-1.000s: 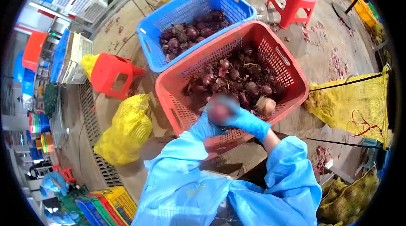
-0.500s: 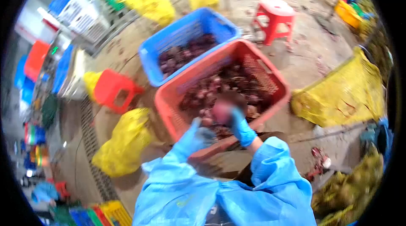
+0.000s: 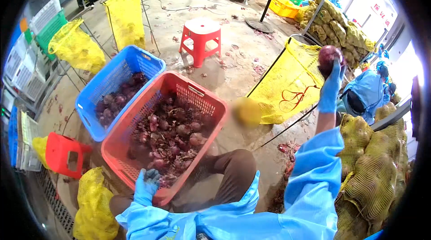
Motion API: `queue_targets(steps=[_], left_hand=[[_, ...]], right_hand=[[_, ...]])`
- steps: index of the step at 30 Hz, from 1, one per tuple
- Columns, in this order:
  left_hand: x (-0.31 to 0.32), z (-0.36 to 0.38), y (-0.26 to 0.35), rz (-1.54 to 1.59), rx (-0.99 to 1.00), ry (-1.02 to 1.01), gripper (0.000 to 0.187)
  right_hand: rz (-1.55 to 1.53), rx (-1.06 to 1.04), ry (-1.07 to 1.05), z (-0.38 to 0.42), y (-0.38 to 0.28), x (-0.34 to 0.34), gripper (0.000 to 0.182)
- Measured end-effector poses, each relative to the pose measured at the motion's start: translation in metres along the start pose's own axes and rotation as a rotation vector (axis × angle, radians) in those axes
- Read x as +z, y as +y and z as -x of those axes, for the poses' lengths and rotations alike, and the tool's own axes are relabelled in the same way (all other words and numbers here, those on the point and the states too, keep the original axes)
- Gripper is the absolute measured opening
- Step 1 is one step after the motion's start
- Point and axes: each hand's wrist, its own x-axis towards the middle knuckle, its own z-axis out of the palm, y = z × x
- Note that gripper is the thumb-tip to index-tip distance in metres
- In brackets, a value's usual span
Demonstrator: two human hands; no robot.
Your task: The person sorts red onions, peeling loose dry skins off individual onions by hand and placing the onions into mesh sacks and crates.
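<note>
My right hand [image 3: 331,89], in a blue glove, is raised at the right and grips a large red onion [image 3: 330,57]. Just left of that hand, a yellow mesh bag [image 3: 292,83] hangs slanted on a metal frame, with a red cord on it. My left hand [image 3: 146,186], gloved in blue with dark-stained fingers, rests at the near edge of the red crate [image 3: 211,112]; its fingers are loosely bent and apart, with nothing visible in them. Inside that crate lie many red onions [image 3: 183,129] among loose dry skins.
A blue crate [image 3: 85,103] of onions adjoins the red one. A red stool with a white top [image 3: 200,38] stands beyond; another red stool [image 3: 67,154] is at left. Filled mesh sacks [image 3: 372,172] pile up at right, near a person in blue [image 3: 366,92].
My right hand has lifted the onion out of the red crate and moved far right beside the yellow mesh bag. My view has turned right. The left hand stays by the crate.
</note>
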Motion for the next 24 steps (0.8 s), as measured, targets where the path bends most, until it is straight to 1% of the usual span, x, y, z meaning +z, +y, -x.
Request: queue_targets(steps=[1,2,3,4,5,6,7,8,9,10,11,12,13,14,15,16,18,19,20,21,23,24], left_hand=[[-0.006,-0.01,0.0,-0.013,0.013,-0.072,0.04],[-0.016,-0.012,0.001,-0.022,0.037,-0.124,0.037],[-0.008,-0.007,0.004,-0.039,0.017,-0.041,0.036],[-0.011,-0.009,0.005,0.003,0.032,-0.111,0.036],[-0.007,-0.005,0.008,-0.007,0.024,-0.1,0.035],[-0.008,-0.007,0.007,-0.031,0.068,-0.023,0.035],[-0.012,-0.011,0.008,-0.05,0.075,-0.015,0.038],[-0.024,-0.024,0.007,0.021,0.074,-0.066,0.036],[-0.017,-0.025,0.004,-0.011,0.104,0.053,0.033],[-0.018,-0.031,0.003,0.016,0.078,0.002,0.031],[-0.013,-0.034,-0.001,-0.11,0.083,0.088,0.029],[-0.009,-0.039,-0.007,-0.239,0.08,0.171,0.028],[-0.004,-0.046,-0.014,-0.401,0.087,0.245,0.026],[-0.001,-0.054,-0.019,-0.562,0.088,0.319,0.024],[-0.017,-0.074,-0.025,-0.631,0.077,0.339,0.021],[-0.029,-0.09,-0.032,-0.676,0.107,0.368,0.021],[-0.076,-0.131,-0.045,-0.83,0.203,0.406,0.024],[-0.059,-0.127,-0.041,-1.031,0.255,0.534,0.03],[-0.06,-0.136,-0.039,-1.037,0.235,0.544,0.03],[-0.063,-0.144,-0.041,-1.068,0.397,0.444,0.034],[-0.063,-0.164,-0.04,-1.521,0.67,0.381,0.05],[-0.052,-0.175,-0.043,-1.718,0.595,0.451,0.061]], right_hand=[[0.096,-0.066,0.014,-0.019,0.006,-0.004,0.041],[0.312,-0.257,-0.18,-0.045,0.022,-0.022,0.037],[0.217,-0.131,-0.285,-0.083,0.062,-0.051,0.041],[0.297,0.145,-0.297,-0.095,0.072,-0.067,0.042],[0.266,-0.137,-0.278,-0.087,0.078,-0.061,0.044],[0.249,-0.42,-0.248,-0.076,0.081,-0.052,0.046],[0.318,-0.294,-0.275,-0.018,0.039,-0.012,0.046],[0.394,-0.169,-0.307,0.041,-0.005,0.032,0.047],[0.281,-0.158,-0.44,0.057,0.034,0.022,0.045],[0.237,-0.065,-0.523,0.112,0.028,0.04,0.044],[0.163,0.025,-0.579,0.16,0.022,0.061,0.043],[0.24,0.027,-0.734,0.193,0.013,0.079,0.042],[0.235,0.135,-0.79,0.225,0.018,0.091,0.037],[0.191,0.17,-0.865,0.245,0.017,0.106,0.035],[0.178,0.214,-0.915,0.261,0.027,0.116,0.033],[0.126,0.262,-0.935,0.278,0.039,0.121,0.034],[0.072,0.414,-0.941,0.29,0.048,0.133,0.034],[0.105,0.49,-0.925,0.293,0.053,0.137,0.034],[0.145,0.571,-0.905,0.294,0.056,0.14,0.034],[0.169,0.548,-0.919,0.291,0.057,0.142,0.032],[0.168,0.625,-0.915,0.286,0.059,0.147,0.031],[0.178,0.676,-0.895,0.286,0.061,0.15,0.031]])
